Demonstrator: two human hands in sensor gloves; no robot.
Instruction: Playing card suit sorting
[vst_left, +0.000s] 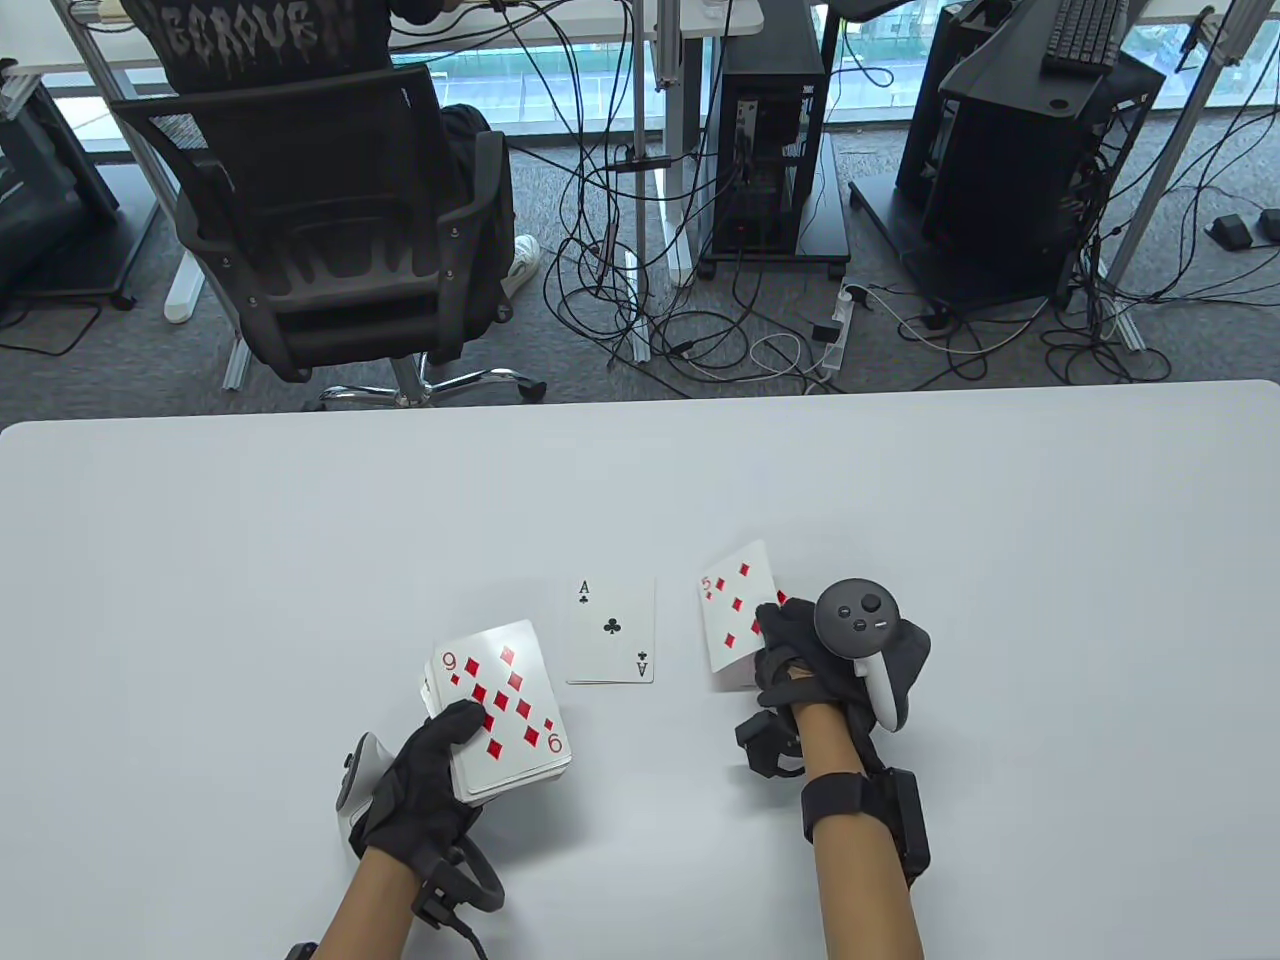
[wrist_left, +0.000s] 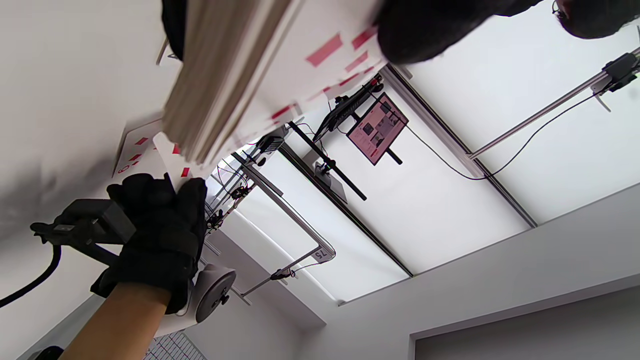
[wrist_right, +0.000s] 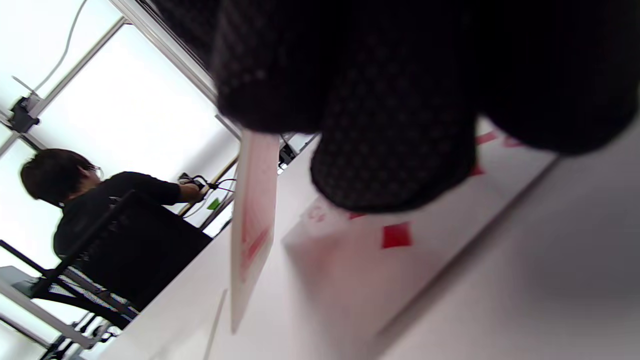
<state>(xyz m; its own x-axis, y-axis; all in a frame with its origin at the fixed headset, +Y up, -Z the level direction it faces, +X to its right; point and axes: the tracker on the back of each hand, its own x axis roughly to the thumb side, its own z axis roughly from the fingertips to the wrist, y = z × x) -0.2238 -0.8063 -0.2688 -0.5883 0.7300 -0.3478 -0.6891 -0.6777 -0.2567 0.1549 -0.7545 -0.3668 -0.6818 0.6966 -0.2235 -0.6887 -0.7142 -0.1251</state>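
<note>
My left hand (vst_left: 430, 770) grips a thick face-up deck (vst_left: 505, 715) with a nine of diamonds on top, low over the table at front left; the deck's edge also shows in the left wrist view (wrist_left: 220, 75). My right hand (vst_left: 795, 650) pinches a five of diamonds (vst_left: 738, 605), tilted, just above another red card lying on the table under it (wrist_right: 425, 235). In the right wrist view the held card (wrist_right: 252, 225) shows edge-on. An ace of clubs (vst_left: 612, 630) lies face up on the table between my hands.
The white table (vst_left: 300, 520) stretches wide on both sides and toward the far edge. Beyond it are an office chair (vst_left: 320, 230), floor cables and computer towers.
</note>
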